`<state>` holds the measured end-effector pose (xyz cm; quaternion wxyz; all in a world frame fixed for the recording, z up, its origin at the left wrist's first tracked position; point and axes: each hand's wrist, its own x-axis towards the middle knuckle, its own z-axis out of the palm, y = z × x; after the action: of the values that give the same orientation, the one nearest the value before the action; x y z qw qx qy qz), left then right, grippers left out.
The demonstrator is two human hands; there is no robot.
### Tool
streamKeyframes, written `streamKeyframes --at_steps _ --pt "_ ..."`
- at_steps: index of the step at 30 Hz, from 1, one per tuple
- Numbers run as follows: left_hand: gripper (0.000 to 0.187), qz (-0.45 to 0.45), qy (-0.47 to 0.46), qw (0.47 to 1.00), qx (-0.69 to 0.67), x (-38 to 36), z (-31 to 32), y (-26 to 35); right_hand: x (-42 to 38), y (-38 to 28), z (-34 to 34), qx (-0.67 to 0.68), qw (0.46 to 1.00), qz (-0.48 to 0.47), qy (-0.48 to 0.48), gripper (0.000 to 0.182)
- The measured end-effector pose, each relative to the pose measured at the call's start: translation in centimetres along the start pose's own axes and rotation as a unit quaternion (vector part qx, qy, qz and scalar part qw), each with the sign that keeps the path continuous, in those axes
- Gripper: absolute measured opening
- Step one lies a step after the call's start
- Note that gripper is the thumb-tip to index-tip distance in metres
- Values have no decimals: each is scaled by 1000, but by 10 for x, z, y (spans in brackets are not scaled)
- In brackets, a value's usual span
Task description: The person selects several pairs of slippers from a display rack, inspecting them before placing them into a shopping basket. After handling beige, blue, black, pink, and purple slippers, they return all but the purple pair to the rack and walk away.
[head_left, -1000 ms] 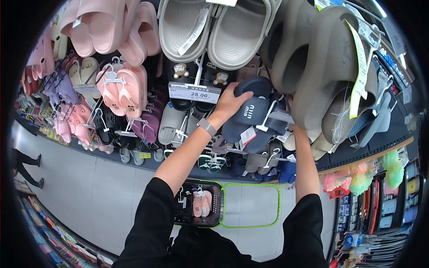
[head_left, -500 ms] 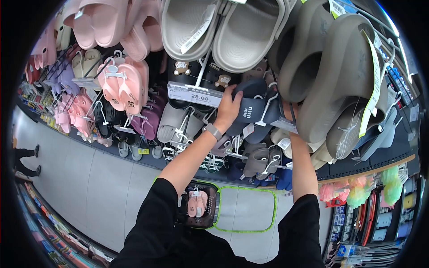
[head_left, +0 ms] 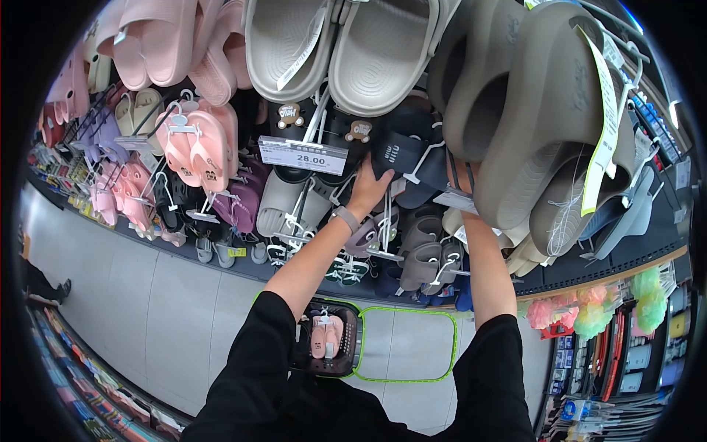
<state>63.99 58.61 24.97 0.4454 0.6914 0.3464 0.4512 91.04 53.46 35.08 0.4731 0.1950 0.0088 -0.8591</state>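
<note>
My left hand (head_left: 369, 188), wearing a grey band at the wrist, is closed on the edge of a dark navy slide sandal (head_left: 396, 152) with white lettering on its strap. A white plastic hanger (head_left: 421, 163) joins that sandal to its mate. My right hand (head_left: 465, 179) reaches up behind a price tag holder (head_left: 455, 200) and beside a large brown clog (head_left: 540, 96). Its fingers are hidden there, so their grip does not show. Large grey-beige clogs (head_left: 379, 55) hang just above my left hand.
A price label (head_left: 303, 155) reads 28.00 left of my hands. Pink slippers (head_left: 197, 144) hang farther left. On the floor below, a dark basket (head_left: 340, 367) with a green rim holds pink slippers. Pastel bath puffs (head_left: 591, 318) hang at lower right. A person's leg (head_left: 46, 283) shows at far left.
The navy sandal now sits more upright among the hanging pairs, with my left hand lower on its edge. The view has shifted slightly, and the person at far left has moved.
</note>
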Motion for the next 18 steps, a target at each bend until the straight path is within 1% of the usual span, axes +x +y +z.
streamKeyframes --at_steps 2,3,5,6,7,9,11,12,13,14,15,16,17,18 --pt "74 -25 -8 999 -18 -1 0 0 -5 -1 -1 -19 996 -26 82 42" --pt "74 -25 -6 1000 -15 -3 -1 -2 -26 -9 -4 -31 991 -38 123 43" --pt "67 -24 -34 997 -63 -18 -3 -8 -63 -35 -5 -59 975 -59 204 44" --pt "59 -20 -34 996 -74 -31 -9 -5 -77 -39 -9 -79 965 -69 240 45" --pt "52 -28 -42 994 -93 -45 -15 -5 -80 -38 -13 -98 953 -79 276 46" --pt "46 -29 -58 988 -137 -69 -31 -8 -94 -41 -22 -140 922 -103 346 47" --pt "43 -59 -37 984 -163 -101 -52 -2 -95 -58 -29 -177 886 -128 410 49" --pt "41 -107 -42 979 -167 -116 -62 -12 -83 -58 -34 -192 866 -143 439 49" --pt "36 -126 -23 971 -204 -133 -71 -16 -68 -51 -38 -206 845 -159 466 50" --pt "34 -135 -7 969 -208 -151 -83 -22 -34 -32 -45 -177 657 -349 645 47" --pt "31 -145 8 966 -212 -170 -99 -30 -2 -15 -52 -124 403 -505 753 45" --pt "29 -171 33 957 -234 -192 -115 -43 24 -10 -58 -50 113 -610 783 43" --pt "26 -201 58 944 -256 -220 -131 -61 47 -24 -59 -50 -20 -638 768 42" --pt "24 -260 86 928 -250 -250 -148 -78 64 -31 -54 -66 -110 -567 814 40"
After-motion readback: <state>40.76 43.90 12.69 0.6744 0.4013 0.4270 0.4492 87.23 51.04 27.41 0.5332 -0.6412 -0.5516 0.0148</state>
